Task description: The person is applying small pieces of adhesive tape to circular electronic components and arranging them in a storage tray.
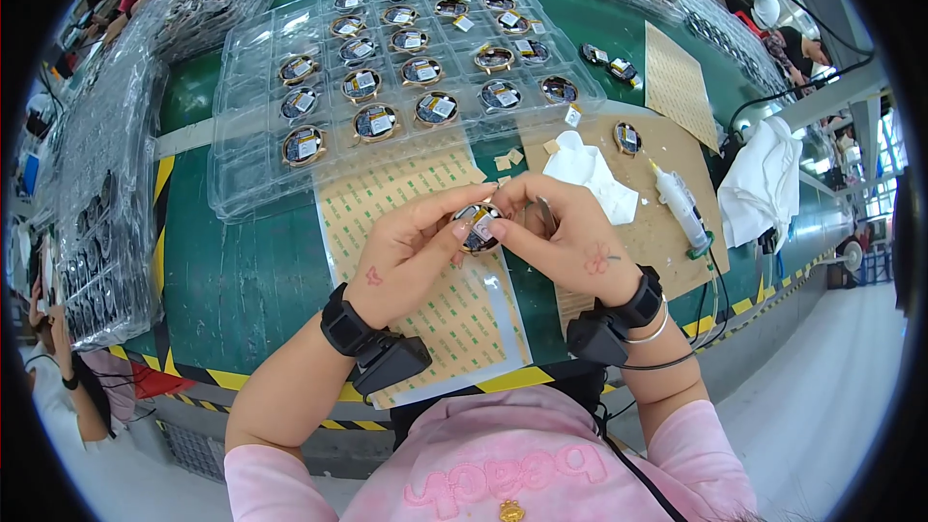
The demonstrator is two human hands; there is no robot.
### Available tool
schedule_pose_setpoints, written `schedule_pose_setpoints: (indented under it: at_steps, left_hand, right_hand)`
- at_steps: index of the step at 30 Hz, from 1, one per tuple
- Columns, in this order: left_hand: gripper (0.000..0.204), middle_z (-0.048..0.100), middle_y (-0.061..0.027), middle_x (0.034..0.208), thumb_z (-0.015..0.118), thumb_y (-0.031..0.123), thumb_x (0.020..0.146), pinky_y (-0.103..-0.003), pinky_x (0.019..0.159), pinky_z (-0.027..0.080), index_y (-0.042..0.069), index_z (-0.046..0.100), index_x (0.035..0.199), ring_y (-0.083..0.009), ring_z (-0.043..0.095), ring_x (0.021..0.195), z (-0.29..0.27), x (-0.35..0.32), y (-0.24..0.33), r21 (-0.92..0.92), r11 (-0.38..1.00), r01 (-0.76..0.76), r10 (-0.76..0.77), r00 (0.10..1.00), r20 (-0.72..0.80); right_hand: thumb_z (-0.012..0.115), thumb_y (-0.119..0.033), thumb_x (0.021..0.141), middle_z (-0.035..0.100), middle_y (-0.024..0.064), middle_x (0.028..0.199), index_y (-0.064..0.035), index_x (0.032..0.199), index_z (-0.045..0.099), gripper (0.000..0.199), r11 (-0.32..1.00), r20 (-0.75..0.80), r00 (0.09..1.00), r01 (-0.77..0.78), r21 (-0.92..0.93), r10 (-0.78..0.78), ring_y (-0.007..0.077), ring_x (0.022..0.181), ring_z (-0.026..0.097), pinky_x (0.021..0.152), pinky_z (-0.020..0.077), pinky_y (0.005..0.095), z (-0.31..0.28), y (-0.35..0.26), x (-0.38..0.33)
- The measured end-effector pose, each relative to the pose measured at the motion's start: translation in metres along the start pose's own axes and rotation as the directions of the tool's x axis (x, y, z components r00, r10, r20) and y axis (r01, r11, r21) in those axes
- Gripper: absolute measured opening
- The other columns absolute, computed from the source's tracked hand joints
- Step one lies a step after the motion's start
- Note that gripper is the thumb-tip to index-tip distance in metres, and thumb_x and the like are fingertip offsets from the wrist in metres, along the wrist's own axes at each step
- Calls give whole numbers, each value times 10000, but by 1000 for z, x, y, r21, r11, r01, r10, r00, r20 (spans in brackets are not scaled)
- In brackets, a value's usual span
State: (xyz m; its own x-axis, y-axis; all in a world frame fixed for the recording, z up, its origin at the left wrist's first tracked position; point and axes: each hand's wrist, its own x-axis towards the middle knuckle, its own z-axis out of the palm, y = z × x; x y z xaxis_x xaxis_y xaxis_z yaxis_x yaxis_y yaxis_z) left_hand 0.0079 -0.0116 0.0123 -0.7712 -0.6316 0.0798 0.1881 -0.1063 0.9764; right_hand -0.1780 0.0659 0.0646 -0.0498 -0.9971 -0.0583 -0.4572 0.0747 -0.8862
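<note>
Both hands are meeting over the green workbench (242, 280), pinching one small round component (478, 228) between them, held just above the perforated adhesive sheet (425, 193). Left hand (411, 251) is gripping it with thumb and fingertips closed on its left edge; right hand (565, 232) is closing on its right edge, forefinger pressing on top, with thin metal tweezers (545, 215) tucked against the palm. Component is showing a dark ring with a small pale label in the middle. Clear blister tray (242, 135) is sitting behind the hands, holding rows of similar round parts. White cloth (592, 174) is lying just right of the hands on a brown cardboard pad (667, 145), glue bottle (680, 203) lying beside it. One loose round part (627, 138) is resting on the cardboard, well apart from the hands.
</note>
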Motion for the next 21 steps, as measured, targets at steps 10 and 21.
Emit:
schedule_pose_setpoints:
  at_steps: [10, 21]
  left_hand:
    - [527, 595, -31, 1146, 657, -7, 843, -215, 683, 475, 79, 507, 1341, -54, 559, 877, 6, 1, -11, 115, 982, -148, 153, 988, -38]
    - [541, 595, -25, 1147, 647, -41, 835, -217, 734, 475, 79, 503, 1342, -67, 568, 929, 4, 3, -9, 124, 988, -96, 90, 994, 55]
  right_hand:
    - [686, -117, 836, 531, -38, 676, -17, 932, 588, 170, 968, 10, 999, -35, 247, 34, 17, 522, 378, 486, 323, 208, 7, 18, 7]
    - [637, -46, 884, 544, -41, 786, -22, 1002, 573, 136, 973, 103, 993, -82, 215, 61, -7, 658, 440, 551, 344, 174, 6, 21, 5]
